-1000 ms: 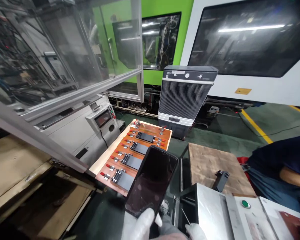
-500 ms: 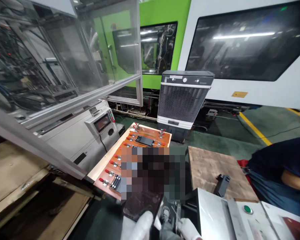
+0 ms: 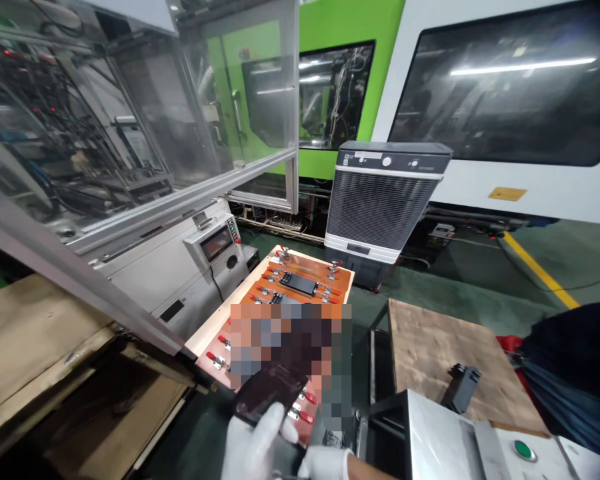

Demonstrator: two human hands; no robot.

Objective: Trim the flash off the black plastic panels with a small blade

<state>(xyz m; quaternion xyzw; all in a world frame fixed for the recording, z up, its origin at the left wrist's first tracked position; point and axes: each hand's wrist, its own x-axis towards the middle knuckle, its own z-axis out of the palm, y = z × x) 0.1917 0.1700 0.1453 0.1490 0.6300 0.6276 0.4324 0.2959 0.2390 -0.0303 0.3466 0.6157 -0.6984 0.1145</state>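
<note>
My left hand [image 3: 253, 443], in a white glove, grips a dark glossy flat panel [image 3: 267, 393] by its near end, thumb on top. The panel's far part is lost in blurred blocks. My right hand [image 3: 325, 462], also gloved, is at the bottom edge, right of the left hand. Its fingers are curled, and what they hold, if anything, cannot be made out. Beyond the panel lies an orange-brown fixture board [image 3: 320, 270] with red-handled toggle clamps [image 3: 215, 360] along its sides. A black plastic part [image 3: 299, 284] sits between clamps near its far end.
To the right, a wooden-topped table [image 3: 430, 333] carries a black part [image 3: 463, 387]. A metal cabinet with a green button [image 3: 524, 450] stands in front of it. An air cooler [image 3: 385, 207] is behind the board. A person [image 3: 575, 360] is at far right, a machine control box [image 3: 213, 243] at left.
The view has turned slightly left. My left hand has shifted a little left with the panel, uncovering more clamps on the right. My right hand has moved left, close to my left hand.
</note>
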